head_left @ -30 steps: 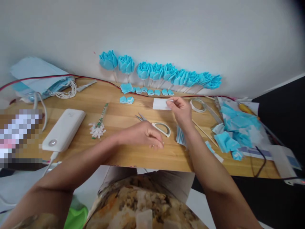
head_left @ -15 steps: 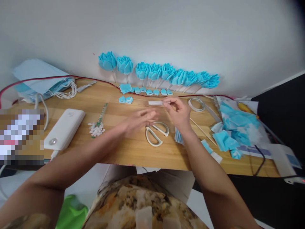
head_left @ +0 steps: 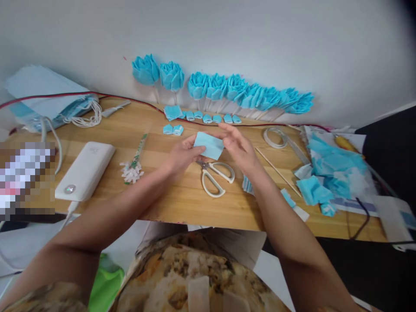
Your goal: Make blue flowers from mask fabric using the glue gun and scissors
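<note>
Both hands hold a small light-blue fabric rectangle above the wooden table. My left hand pinches its left edge and my right hand grips its right side, fingers curled. White-handled scissors lie on the table just below the hands. A row of blue fabric flowers on sticks leans against the wall, with small folded blue pieces in front of it.
A white power bank with cable lies at left, near a green stick with white scraps. A pile of face masks sits far left. A tape roll, a wooden skewer and blue scraps lie at right.
My left hand let go of the scissors, which now lie on the table, and rose to meet my right hand. The piece, first showing white, now shows its blue face between both hands.
</note>
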Demonstrator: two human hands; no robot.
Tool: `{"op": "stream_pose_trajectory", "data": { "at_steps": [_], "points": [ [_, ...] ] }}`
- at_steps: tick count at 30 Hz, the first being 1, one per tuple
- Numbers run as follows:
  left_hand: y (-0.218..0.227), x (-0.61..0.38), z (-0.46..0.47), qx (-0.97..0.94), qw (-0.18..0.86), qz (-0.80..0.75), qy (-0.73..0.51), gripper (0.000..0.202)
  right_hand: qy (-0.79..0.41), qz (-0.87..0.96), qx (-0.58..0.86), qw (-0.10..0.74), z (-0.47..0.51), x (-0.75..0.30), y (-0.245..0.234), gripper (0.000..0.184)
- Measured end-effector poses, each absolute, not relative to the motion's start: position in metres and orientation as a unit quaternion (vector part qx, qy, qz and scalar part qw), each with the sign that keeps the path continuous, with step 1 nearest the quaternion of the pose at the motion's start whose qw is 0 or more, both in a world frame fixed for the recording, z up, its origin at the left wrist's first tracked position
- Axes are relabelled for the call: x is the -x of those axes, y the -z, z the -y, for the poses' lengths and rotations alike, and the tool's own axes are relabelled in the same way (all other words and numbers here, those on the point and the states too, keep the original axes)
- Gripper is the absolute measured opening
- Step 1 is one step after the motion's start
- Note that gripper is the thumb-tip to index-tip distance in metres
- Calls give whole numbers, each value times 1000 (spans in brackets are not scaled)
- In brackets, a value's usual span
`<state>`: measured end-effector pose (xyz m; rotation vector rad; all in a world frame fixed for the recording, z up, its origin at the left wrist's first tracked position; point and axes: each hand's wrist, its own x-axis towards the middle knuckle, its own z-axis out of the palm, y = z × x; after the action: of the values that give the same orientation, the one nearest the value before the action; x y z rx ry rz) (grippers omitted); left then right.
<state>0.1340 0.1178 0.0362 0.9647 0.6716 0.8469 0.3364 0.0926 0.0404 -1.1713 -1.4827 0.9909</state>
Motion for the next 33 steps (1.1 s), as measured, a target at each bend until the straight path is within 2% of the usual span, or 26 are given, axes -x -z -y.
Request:
{"op": "stream_pose_trajectory", "data": {
  "at_steps": [3, 6, 11, 20, 27, 33],
  "points": [
    [-38, -136, -115, -467, 727, -321, -388, 57, -460, 592, 479, 457, -92, -331, -37, 63],
    [-38, -138, -115, -484, 714, -332, -382, 62, -478, 564, 477, 475, -93, -328, -35, 62],
    [-35, -139, -119, -463, 716, -359, -380, 66, -445, 532, 503, 516, -96, -329, -34, 48],
    [-34, -137, -122, -436, 709, -375, -409, 52, -428, 522, 509, 534, -97, -328, -36, 39],
    [-36, -137, -123, -398, 732, -370, -410, 45, -413, 543, 527, 507, -97, -332, -34, 41],
    [-34, -139, -124, -388, 731, -384, -410, 32, -430, 528, 532, 503, -98, -330, -31, 41]
  ]
}}
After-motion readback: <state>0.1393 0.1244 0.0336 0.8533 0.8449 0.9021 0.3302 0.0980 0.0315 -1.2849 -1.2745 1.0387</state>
